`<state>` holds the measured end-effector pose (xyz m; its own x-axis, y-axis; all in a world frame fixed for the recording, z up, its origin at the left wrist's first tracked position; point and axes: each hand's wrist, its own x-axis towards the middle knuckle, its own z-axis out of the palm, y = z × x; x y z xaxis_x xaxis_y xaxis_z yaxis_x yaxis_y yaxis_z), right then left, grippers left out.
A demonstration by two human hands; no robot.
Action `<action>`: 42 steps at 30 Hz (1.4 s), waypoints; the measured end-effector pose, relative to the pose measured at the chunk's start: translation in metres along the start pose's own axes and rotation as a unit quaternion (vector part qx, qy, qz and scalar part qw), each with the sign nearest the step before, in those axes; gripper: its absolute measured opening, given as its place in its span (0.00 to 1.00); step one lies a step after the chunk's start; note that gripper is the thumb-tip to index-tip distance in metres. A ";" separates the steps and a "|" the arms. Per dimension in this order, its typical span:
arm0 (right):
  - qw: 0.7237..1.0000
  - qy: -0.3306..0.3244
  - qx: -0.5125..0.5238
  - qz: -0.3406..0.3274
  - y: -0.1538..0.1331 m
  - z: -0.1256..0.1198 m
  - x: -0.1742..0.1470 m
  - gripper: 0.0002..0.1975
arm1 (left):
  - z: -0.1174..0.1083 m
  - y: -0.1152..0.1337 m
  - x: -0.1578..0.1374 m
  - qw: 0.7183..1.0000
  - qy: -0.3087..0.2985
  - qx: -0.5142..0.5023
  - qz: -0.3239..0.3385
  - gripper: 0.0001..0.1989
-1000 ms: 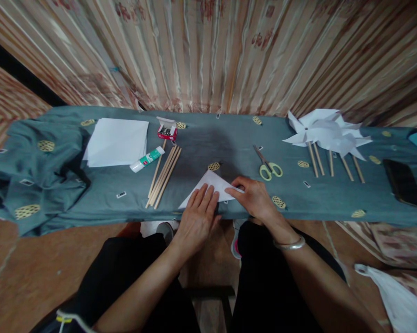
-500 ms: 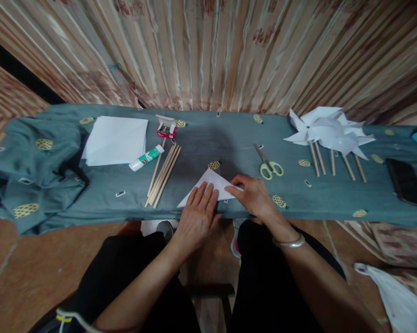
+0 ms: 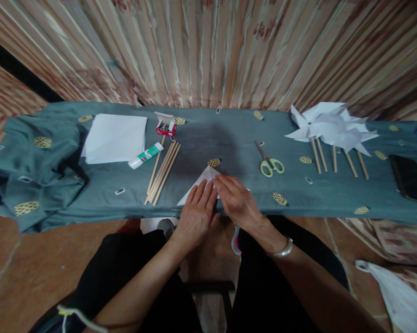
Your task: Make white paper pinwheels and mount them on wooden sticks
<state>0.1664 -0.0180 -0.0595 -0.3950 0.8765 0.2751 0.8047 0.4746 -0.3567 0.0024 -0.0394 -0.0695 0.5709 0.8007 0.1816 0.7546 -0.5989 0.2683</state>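
A white sheet of paper (image 3: 208,173), folded into a triangle, lies near the table's front edge. My left hand (image 3: 197,215) rests flat on it with fingers outstretched. From the right, my right hand (image 3: 236,201) lies over the paper, its fingers bent a little and pressing down beside my left fingertips; its thumb is hidden. The paper's right part is mostly covered by this hand. Wooden sticks (image 3: 164,175) lie left of the paper, and scissors (image 3: 270,166) with pale green handles lie to its right.
A stack of white paper (image 3: 116,138), a glue stick (image 3: 146,155) and an open red box of small metal pieces (image 3: 165,126) stand at the left. Paper pinwheels (image 3: 333,122) on sticks and a black phone (image 3: 410,178) lie at the right. Bunched cloth (image 3: 55,162) covers the left end.
My right hand has moved left from the paper's right corner, no longer pinching it, and now lies on the paper against my left fingers. My left hand stays in place.
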 end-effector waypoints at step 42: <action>0.937 0.060 0.298 0.170 0.035 -0.030 -0.017 0.02 | -0.025 -0.025 -0.020 0.891 0.139 -0.373 -0.216 0.34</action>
<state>0.2145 -0.0185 -0.0499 -0.0784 0.9869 0.1410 0.4698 0.1613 -0.8679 -0.0360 -0.0395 -0.0562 0.0978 0.9892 0.1089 0.3996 -0.1392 0.9061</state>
